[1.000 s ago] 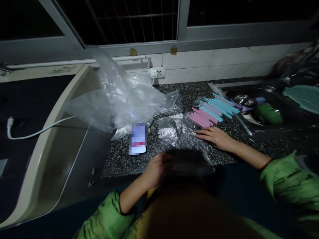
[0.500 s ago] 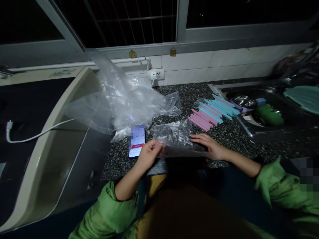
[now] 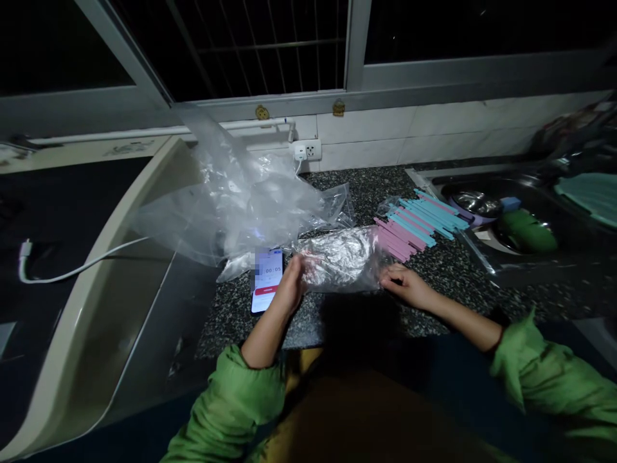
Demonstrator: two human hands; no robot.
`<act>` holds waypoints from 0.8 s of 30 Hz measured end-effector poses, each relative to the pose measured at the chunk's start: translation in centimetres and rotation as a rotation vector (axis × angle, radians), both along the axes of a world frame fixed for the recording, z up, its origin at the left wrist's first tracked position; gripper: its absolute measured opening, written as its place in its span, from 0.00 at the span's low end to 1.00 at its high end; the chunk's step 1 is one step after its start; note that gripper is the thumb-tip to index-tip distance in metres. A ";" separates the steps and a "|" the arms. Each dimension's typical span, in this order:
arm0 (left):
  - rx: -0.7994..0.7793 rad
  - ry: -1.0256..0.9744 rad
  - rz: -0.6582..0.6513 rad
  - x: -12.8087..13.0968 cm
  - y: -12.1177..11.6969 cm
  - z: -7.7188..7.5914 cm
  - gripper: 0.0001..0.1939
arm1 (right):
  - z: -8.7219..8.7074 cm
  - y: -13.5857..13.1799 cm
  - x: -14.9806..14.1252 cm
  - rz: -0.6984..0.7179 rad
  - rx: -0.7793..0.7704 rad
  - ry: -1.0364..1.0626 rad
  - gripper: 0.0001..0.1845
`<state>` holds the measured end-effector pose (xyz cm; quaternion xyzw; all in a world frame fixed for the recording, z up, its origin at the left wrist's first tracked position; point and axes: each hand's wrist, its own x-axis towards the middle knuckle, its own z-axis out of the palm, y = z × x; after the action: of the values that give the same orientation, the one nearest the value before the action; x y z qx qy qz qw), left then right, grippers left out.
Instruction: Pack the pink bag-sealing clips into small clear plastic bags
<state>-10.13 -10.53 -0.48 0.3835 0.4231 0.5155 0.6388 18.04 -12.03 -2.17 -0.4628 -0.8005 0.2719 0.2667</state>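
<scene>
A clear, crinkled plastic bag [image 3: 340, 260] is stretched between my hands, just above the front of the counter. My left hand [image 3: 290, 283] grips its left end, fingers partly hidden behind the plastic. At the lower right corner, my right hand [image 3: 405, 285] pinches the bag with thumb and fingers curled. A phone [image 3: 267, 283] showing a running timer lies beside my left hand, partly covered by it. Past the bag to the right is a spread of pink and blue plastic sticks [image 3: 419, 222].
A big heap of clear plastic bags [image 3: 255, 199] fills the back left of the counter. A charger sits in the wall socket [image 3: 308, 150]. At right is the sink [image 3: 520, 254] with a metal bowl [image 3: 477, 202] and a green item. A white cable [image 3: 87, 267] crosses at left.
The bag has been lifted and turned so its broad face shows. My left hand has shifted to its left end, and my right fingers have gone from outstretched to pinching the corner.
</scene>
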 end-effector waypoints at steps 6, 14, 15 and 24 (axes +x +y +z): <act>0.255 0.581 -0.043 -1.1 -2.6 -2.1 0.30 | 0.5 -0.2 0.1 -0.042 -0.050 0.011 0.23; 0.327 0.834 -0.018 -0.3 -1.9 -1.7 0.12 | 0.6 -1.8 0.2 -0.190 0.073 -0.186 0.19; 0.333 0.868 -0.021 -0.3 -2.0 -1.6 0.12 | 0.6 -2.1 0.2 -0.224 0.089 -0.232 0.17; 0.452 1.183 0.075 -0.4 -4.4 -2.0 0.09 | 2.1 -2.5 0.0 -0.383 0.165 -0.413 0.07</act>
<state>-10.57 -14.94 -2.44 0.7139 0.5983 0.3150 0.1819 18.05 -14.58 -0.11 -0.6279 -0.7552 0.0506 0.1812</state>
